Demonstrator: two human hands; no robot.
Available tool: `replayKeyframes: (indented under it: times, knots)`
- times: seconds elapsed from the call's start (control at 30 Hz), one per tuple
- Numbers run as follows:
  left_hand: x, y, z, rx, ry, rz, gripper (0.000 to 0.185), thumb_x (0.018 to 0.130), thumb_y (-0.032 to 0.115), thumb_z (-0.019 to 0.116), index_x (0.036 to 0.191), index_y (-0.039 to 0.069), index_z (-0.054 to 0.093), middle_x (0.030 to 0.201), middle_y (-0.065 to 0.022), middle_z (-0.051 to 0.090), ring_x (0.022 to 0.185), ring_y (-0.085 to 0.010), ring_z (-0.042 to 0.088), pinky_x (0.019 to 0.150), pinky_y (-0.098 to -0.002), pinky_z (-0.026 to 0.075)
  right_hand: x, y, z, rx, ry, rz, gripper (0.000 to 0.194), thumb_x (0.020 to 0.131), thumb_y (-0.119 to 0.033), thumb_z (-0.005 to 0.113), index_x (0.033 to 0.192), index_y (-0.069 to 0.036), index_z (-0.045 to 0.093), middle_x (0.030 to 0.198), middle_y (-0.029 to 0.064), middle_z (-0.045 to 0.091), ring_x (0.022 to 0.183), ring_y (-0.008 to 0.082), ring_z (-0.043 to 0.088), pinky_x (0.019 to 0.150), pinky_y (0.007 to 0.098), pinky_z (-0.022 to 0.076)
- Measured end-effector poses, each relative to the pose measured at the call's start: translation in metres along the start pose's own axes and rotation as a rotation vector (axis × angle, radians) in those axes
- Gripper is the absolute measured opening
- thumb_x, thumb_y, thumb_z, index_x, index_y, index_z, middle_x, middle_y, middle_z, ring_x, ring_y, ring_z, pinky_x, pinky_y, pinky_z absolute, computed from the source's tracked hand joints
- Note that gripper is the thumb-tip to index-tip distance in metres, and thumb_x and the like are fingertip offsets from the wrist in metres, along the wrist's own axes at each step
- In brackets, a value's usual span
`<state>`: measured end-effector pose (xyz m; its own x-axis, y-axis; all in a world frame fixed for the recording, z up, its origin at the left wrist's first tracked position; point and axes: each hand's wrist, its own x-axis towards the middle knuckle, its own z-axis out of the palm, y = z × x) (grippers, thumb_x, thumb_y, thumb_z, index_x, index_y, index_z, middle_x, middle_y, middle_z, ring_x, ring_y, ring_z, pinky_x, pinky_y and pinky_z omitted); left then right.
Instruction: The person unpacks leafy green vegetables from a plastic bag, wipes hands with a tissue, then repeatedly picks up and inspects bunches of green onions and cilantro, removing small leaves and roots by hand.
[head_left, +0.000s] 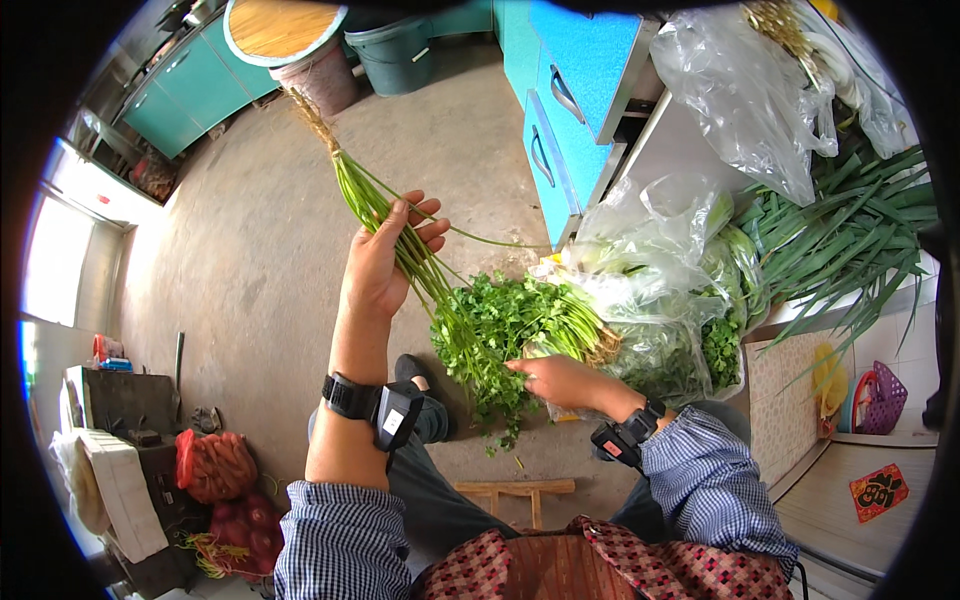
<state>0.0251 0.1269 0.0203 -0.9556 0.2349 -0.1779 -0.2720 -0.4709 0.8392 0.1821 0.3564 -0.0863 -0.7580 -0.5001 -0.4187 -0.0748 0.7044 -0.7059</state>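
Observation:
My left hand (394, 247) is closed around a bunch of cilantro stems (360, 187), thumb on top. The pale roots (313, 120) point away from me and the leafy ends hang toward the floor. Below the bunch, its leaves (469, 337) merge with more cilantro, so where one ends is hard to see. My right hand (562, 379) is at the leaves' near edge, fingertips against them; whether it pinches any is unclear. Beside it lies another cilantro bunch (574, 322) with roots to the right. Clear plastic bags (652, 277) of greens stand to the right.
Long green leaves (847, 225) overhang the right-hand surface, near a clear plastic bag (742, 90). Blue drawers (562, 127) stand ahead, buckets (390, 56) farther back. At left are red net bags of carrots (214, 465) and onions (244, 532). A wooden stool (517, 487) is between my legs.

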Motion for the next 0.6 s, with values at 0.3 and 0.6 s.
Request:
replayKeyframes:
  times: [0.3, 0.6]
  knots:
    - [-0.006, -0.014, 0.02, -0.058, -0.173, -0.145, 0.038, 0.099, 0.023, 0.049, 0.127, -0.002, 0.049, 0.122, -0.018, 0.058, 0.108, -0.0312, 0.061, 0.091, -0.0417, 0.052, 0.013, -0.032, -0.034, 0.693, 0.422, -0.057, 0.025, 0.092, -0.026, 0.063, 0.1, -0.002, 0.065, 0.083, 0.002, 0.065, 0.074, 0.0061, 0.058, 0.069, 0.0229, 0.0476]
    - [-0.011, -0.018, 0.024, -0.013, -0.267, -0.228, 0.038, 0.099, 0.028, 0.048, 0.127, 0.002, 0.052, 0.114, -0.0112, 0.061, 0.101, -0.0244, 0.062, 0.082, -0.0362, 0.053, 0.009, -0.036, -0.041, 1.084, 0.26, -0.03, 0.02, 0.089, -0.024, 0.067, 0.098, -0.007, 0.065, 0.086, -0.0035, 0.066, 0.074, 0.0021, 0.054, 0.062, 0.0172, 0.0409]
